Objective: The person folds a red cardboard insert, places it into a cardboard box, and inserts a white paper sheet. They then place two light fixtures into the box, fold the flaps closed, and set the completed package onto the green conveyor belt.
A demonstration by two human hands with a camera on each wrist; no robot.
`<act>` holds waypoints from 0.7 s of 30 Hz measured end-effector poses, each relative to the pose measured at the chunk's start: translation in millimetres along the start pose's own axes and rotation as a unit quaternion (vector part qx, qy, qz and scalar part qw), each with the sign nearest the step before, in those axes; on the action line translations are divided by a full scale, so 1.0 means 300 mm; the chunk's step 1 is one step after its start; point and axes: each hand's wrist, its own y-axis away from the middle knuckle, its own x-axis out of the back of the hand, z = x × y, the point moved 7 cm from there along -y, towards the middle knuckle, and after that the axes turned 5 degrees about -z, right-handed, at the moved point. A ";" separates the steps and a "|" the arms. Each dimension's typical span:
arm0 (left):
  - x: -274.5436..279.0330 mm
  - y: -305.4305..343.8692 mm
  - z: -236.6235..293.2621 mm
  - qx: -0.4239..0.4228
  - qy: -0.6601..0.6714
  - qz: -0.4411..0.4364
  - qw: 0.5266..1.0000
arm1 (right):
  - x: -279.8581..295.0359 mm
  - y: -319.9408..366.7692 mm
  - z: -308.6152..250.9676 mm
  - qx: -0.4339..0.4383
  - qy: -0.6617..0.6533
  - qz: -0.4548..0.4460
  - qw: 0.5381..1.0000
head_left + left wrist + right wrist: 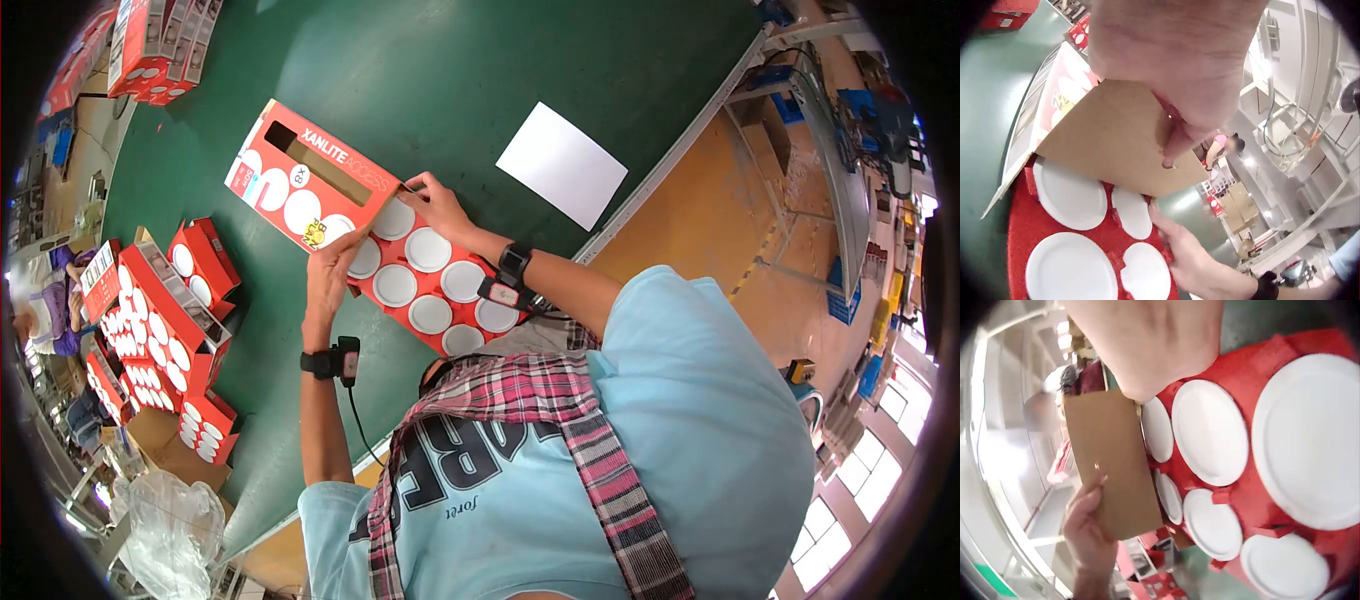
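A red and white printed cardboard box (318,172) with a cut-out window lies on the green table. Its near end is open, with a plain brown flap (1107,134) raised. My left hand (333,275) grips this end, the thumb pressed on the flap's brown face. At the box's other near corner, my right hand (440,212) pinches the edge, its fingertips partly hidden in both wrist views. Against the open end lies a red tray (1235,499) holding several white round discs (430,314). The tray's far end meets the box mouth, and its near end is close to my body.
A white sheet of paper (562,166) lies on the table to the right. Several red boxes with white discs (160,330) are stacked at the left, and more packed boxes (165,50) stand at the far left. A clear plastic bag (170,520) hangs near the lower left.
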 end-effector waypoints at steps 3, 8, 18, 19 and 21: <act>-0.019 0.015 -0.057 -0.128 -0.096 0.048 0.986 | -0.003 0.017 -0.053 0.101 0.178 0.068 0.976; -0.094 0.094 -0.049 -0.156 -0.169 0.035 0.973 | 0.018 0.135 -0.083 0.308 0.429 0.047 0.848; -0.097 0.188 -0.086 -0.212 -0.226 0.174 0.935 | 0.015 0.148 -0.129 0.317 0.412 -0.071 0.851; -0.079 0.210 -0.095 -0.189 -0.211 0.226 0.932 | 0.011 0.143 -0.120 0.299 0.403 -0.075 0.862; -0.054 0.246 -0.165 -0.118 -0.226 0.314 0.914 | 0.010 0.137 -0.099 0.265 0.386 -0.086 0.879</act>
